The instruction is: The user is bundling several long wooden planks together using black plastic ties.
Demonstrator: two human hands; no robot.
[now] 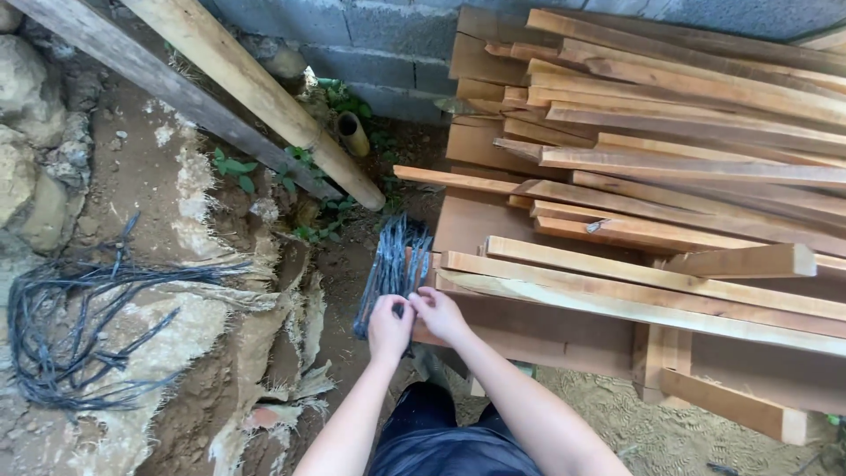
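Where the ground rises at far left, I log pale rocks (pixel 26 132) and bare earth, then a loose tangle of dark wire (pixel 70 326) lying on torn sacking (pixel 211 353), well apart from the hands. Next, two long timber poles (pixel 247 97) slant down from the top edge toward the middle, with small green plants (pixel 233 167) at their foot and a grey block wall (pixel 370 35) behind. At centre, a bundle of dark wire ties (pixel 394 264) stands against the left edge of the worktop (pixel 529 326). My left hand (pixel 389 328) has its fingers closed on the bundle's lower end; my right hand (pixel 439 315), just beside it, pinches the same strands. Open dirt lies left of the bundle. Rightward, stacked wooden battens (pixel 670 150) cover the worktop, their ends overhanging its near edge; one short offcut (pixel 745 262) rests on top.
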